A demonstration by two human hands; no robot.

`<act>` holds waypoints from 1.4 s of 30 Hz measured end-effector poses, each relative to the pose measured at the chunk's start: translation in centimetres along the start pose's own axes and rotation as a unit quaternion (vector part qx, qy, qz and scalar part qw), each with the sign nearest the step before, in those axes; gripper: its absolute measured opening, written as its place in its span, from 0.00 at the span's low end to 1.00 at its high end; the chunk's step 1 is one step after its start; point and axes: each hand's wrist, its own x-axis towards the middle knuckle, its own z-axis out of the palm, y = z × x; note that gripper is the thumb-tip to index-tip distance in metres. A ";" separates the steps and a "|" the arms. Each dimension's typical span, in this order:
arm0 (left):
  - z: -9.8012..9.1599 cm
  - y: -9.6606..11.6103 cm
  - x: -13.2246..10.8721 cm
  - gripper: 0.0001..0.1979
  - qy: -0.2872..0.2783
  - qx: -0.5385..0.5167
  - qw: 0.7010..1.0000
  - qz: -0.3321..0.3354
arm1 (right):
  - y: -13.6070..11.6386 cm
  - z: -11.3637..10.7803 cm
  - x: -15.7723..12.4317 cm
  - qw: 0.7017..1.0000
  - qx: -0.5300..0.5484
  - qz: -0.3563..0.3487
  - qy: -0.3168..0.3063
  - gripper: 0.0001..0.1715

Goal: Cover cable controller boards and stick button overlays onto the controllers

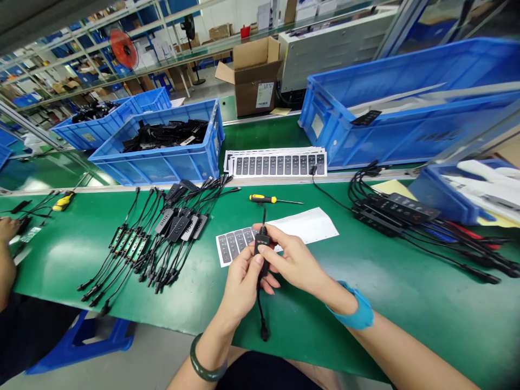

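Between both hands I hold a small black cable controller (263, 242), a slim box with a cable out of each end; its lower cable hangs down to a plug. My left hand (242, 276) grips it from the left, thumb on its face. From the right, my right hand (294, 257) closes on its upper part, the thumb pressed on the front. Beneath the hands lies a sticker sheet (304, 225), with grey button labels at its left end and blank white backing at its right. A yellow and black screwdriver (264, 199) rests just beyond.
Controllers with cables (179, 227) and bare green circuit boards (130, 244) lie to the left. More label sheets (278, 165) are stacked behind. Finished-looking controllers (394, 211) pile up at right. Blue bins (162, 162) line the back. Another person's hand (8, 230) is at far left.
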 end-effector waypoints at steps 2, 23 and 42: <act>-0.2 0.2 0.1 0.27 -0.011 0.026 1.000 -0.005 | 0.1 -0.3 0.4 0.999 -0.008 -0.027 0.018 0.23; -4.6 -2.4 -1.1 0.21 0.000 0.619 0.771 0.150 | 4.6 -10.9 4.1 0.874 -0.448 -0.090 0.163 0.10; -10.4 1.7 -0.2 0.14 0.319 0.632 0.688 0.162 | -0.5 -5.8 1.7 0.952 0.139 -0.093 0.255 0.10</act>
